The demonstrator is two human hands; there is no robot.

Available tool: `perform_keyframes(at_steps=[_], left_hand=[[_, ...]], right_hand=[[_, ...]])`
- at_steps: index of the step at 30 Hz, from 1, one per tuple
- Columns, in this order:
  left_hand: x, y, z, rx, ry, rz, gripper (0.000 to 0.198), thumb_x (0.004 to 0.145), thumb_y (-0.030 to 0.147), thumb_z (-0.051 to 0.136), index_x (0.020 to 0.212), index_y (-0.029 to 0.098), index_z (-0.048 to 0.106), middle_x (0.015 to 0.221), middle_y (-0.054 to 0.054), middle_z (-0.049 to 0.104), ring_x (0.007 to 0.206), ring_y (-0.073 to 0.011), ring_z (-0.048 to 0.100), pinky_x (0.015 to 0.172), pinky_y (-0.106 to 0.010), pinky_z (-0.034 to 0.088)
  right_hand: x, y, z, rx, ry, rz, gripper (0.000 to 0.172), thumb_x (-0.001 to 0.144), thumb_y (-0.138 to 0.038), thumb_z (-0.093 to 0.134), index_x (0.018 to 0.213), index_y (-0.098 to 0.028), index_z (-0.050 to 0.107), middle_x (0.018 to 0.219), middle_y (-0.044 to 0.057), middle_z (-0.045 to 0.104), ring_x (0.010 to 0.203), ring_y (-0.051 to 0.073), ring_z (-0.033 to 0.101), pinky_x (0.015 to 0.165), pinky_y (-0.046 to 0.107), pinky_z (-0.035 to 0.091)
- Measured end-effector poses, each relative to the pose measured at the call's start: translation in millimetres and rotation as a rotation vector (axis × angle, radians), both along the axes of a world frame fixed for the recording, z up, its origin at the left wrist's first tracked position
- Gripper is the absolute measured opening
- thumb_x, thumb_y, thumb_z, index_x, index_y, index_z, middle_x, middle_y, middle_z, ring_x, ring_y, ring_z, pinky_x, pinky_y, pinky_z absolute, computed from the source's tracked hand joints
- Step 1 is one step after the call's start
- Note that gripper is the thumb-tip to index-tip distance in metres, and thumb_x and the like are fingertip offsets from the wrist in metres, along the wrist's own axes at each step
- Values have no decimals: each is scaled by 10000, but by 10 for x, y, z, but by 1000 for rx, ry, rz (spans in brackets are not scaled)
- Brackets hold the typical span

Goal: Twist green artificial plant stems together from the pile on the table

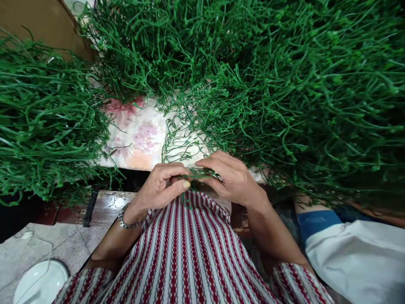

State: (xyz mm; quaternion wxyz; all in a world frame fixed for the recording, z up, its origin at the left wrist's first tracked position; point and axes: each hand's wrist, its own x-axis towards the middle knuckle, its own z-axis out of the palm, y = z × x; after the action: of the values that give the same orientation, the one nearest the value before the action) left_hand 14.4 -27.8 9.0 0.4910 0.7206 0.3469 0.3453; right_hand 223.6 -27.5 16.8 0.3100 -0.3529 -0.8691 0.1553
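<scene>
A small bunch of thin green stems (pixel 202 173) stretches between my two hands, just in front of my striped clothing. My left hand (pixel 163 185) is closed, its thumb and curled fingers pinching one end of the bunch. At the other end, the thumb and fingers of my right hand (pixel 232 177) close on the same stems. Just beyond my fingers, loose stems (pixel 185 141) are spread over the flowered tablecloth (pixel 137 145). Whether the stems are plastic or real cannot be made out.
Large heaps of similar green stems rise at the left (pixel 44 122), the back and the right (pixel 316 93). A brown panel (pixel 41 21) stands at the far left. Below lies a white round object (pixel 41 283) with a cord. White fabric (pixel 354 253) covers something at the right.
</scene>
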Motion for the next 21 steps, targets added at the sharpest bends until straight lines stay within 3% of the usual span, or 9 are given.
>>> perform_keyframes(at_steps=[4, 9, 14, 17, 21], left_hand=[[62, 15, 71, -45, 41, 38, 240, 812, 322, 541, 656, 149, 601, 595, -5, 504, 569, -115, 448, 547, -238, 351], [100, 15, 48, -102, -67, 126, 88, 761, 228, 615, 723, 156, 649, 660, -1, 522, 638, -115, 474, 608, -245, 367], [109, 3, -65, -224, -260, 313, 42, 693, 190, 678, 733, 186, 693, 684, 4, 518, 659, -111, 487, 602, -237, 387], [114, 14, -84, -237, -307, 388, 29, 669, 194, 693, 698, 194, 691, 731, -1, 533, 690, -110, 497, 593, -224, 391], [128, 23, -66, -271, -322, 424, 39, 660, 194, 691, 633, 176, 669, 712, -4, 539, 664, -104, 490, 578, -221, 383]], right_hand=[[-72, -42, -55, 161, -75, -88, 207, 856, -142, 471, 1037, -139, 571, 794, 61, 596, 776, 168, 531, 713, 322, 460], [-157, -68, -102, 245, -109, -105, 263, 845, -119, 477, 1095, -114, 561, 798, 71, 596, 766, 173, 515, 702, 329, 461], [-114, -53, -137, 171, -18, -99, 330, 843, -199, 522, 1173, -177, 527, 1020, 84, 605, 957, 186, 555, 871, 391, 467], [-83, -42, -156, 226, 57, -147, 317, 819, -209, 561, 1136, -211, 538, 1095, 71, 602, 1049, 191, 547, 990, 443, 405], [-100, -50, -202, 336, 62, -252, 246, 783, -214, 606, 1018, -275, 571, 1053, 27, 626, 1022, 200, 545, 985, 463, 393]])
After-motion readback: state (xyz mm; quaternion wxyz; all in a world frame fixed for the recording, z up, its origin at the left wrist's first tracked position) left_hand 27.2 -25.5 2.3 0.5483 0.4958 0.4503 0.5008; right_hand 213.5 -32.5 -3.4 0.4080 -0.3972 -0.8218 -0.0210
